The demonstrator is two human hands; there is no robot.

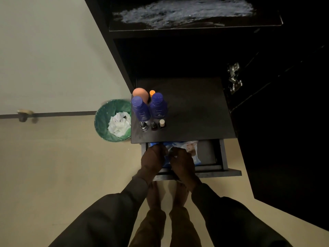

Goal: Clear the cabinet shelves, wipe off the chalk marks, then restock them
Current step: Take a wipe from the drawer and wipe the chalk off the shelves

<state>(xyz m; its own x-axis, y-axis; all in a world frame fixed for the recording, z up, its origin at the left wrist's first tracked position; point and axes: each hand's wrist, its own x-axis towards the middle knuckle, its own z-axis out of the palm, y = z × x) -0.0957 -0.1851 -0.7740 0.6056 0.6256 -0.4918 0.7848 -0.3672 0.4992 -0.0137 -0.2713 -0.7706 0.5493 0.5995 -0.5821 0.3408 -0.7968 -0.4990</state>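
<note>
Though dimness blurs the drawer, both hands' grips, left and right, pinch a half-hidden blue packet.

I see a dark worktop carrying two blue bottles, an orange bottle and three small vials at its left edge; above, a chalk-smeared shelf.
</note>
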